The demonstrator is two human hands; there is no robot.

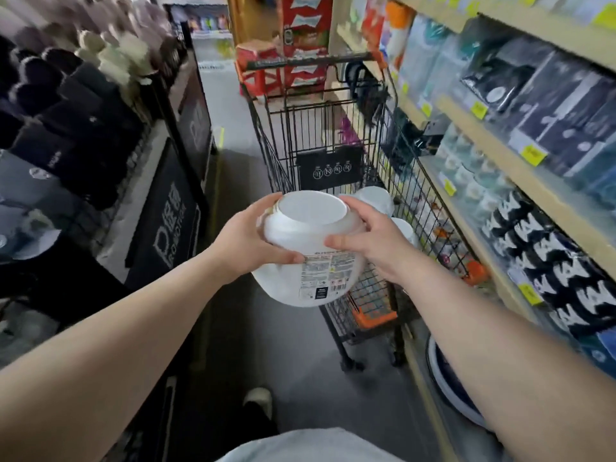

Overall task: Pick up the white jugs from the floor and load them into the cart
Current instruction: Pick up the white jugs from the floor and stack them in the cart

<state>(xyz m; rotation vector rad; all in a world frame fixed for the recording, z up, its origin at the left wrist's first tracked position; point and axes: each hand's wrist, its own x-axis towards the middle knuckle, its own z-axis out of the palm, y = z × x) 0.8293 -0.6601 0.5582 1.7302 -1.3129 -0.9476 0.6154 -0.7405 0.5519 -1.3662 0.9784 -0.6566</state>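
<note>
Two hands hold one white jug (310, 248) between them: the left hand (253, 238) wraps its left side with the thumb lying across the printed label, and the right hand (373, 241) cups its right side, fingers curled round the shoulder of the base and thumb pointing inward on the front. The jug is tipped over, so that its flat round bottom faces up and toward the camera; its long axis runs steeply from that bottom down to a cap end hidden underneath, and the label side faces the person. It hangs in the air at the near end of the cart (416, 201), overlapping the cart's near left corner in this view and clear of the floor (266, 345). Inside the cart's wire basket, just beyond the right hand, two more white rounded shapes show, one (375, 199) farther in and one (405, 228) nearer, apparently jugs of the same kind. One black placard (328, 168) hangs on the cart's far inner wall, below the dark handle bar (310, 61), and an orange piece (373, 316) sits low on the cart's near end. The floor under the cart is dark grey and smooth. Right of the cart, wooden shelves (500, 168) with yellow price tags carry packaged goods; left of the cart stands a rack of dark knitted hats (66, 105) with black doormats (166, 225) leaning below. Beyond the cart are stacked red cartons (306, 45). Near the cart's right rear wheel a round blue basin (446, 388) lies on the floor, and one pale shoe (258, 400) shows before the cart.
</note>
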